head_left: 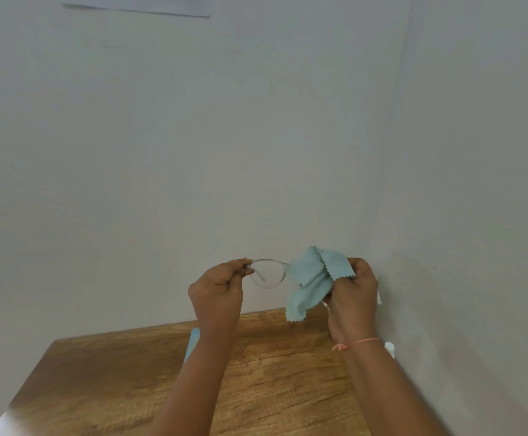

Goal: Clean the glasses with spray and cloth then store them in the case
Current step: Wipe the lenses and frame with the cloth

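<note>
Glasses (267, 273): my left hand (217, 289) pinches the left end; my right hand (352, 289) presses cloth (311, 278) around the right lens.

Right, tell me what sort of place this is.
Probably an ordinary room indoors, at a small table pushed into a corner: a wood-grain tabletop, plain pale walls meeting at the right, and a sheet of paper stuck up high.

No readable text, label, brand, number or sign appears on anything in view.
</note>
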